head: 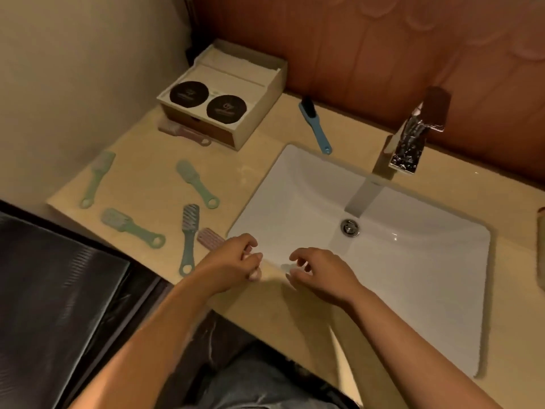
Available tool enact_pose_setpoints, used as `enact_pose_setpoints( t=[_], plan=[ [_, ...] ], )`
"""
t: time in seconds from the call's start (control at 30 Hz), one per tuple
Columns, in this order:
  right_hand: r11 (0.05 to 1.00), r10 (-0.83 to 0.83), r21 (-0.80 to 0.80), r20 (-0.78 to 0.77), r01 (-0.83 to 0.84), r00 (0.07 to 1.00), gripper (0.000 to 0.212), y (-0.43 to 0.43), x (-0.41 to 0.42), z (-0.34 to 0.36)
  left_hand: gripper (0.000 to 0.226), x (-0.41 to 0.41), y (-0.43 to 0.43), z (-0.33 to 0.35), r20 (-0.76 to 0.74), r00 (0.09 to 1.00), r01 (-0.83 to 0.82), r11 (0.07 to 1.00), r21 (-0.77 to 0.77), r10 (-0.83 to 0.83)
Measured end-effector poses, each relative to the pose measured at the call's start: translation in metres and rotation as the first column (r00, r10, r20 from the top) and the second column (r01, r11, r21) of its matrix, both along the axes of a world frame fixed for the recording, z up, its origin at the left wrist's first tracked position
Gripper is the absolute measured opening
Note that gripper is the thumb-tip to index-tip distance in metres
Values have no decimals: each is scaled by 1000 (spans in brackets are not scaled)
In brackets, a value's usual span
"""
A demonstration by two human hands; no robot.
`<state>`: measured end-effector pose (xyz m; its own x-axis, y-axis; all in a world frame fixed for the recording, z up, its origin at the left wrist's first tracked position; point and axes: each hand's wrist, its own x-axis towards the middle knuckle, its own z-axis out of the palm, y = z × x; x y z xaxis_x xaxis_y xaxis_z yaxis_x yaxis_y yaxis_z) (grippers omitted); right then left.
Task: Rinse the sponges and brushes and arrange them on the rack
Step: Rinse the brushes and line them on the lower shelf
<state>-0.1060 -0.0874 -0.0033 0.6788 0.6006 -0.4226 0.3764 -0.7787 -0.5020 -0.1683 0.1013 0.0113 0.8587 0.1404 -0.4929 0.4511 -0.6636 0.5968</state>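
Several small handled brushes lie on the beige counter left of the white sink [413, 261]. Three are green [97, 178] [196, 183] [132, 227], one is teal-grey [188, 234]. A blue brush [314, 125] lies behind the sink's back left corner. My left hand [236, 262] is closed on the handle of a pink brush [210, 238] at the sink's front left corner; its bristle head sticks out to the left. My right hand [318, 274] hovers over the sink's front rim, fingers apart and holding nothing.
A cream box [259, 104] with two black round lids stands at the back left; a pale pink brush [188, 132] lies against its front. A chrome faucet [410, 143] rises behind the basin. A dark surface [59, 276] lies below the counter's left edge.
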Motion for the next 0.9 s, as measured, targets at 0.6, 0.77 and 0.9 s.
enact_pose_setpoints(
  t=[0.6, 0.77, 0.9],
  plan=[
    [958, 253, -224, 347, -182, 903, 26, 139, -9, -35, 27, -41, 87, -38, 53, 895, -431, 825, 366, 444],
    [992, 95, -107, 259, -70, 961, 17, 129, -2, -29, 32, -30, 87, -39, 13, 904, -379, 789, 483, 426],
    [999, -39, 21, 111, 37, 993, 6, 108, 6, -22, 33, -22, 87, -39, -29, 919, -311, 769, 558, 393]
  ],
)
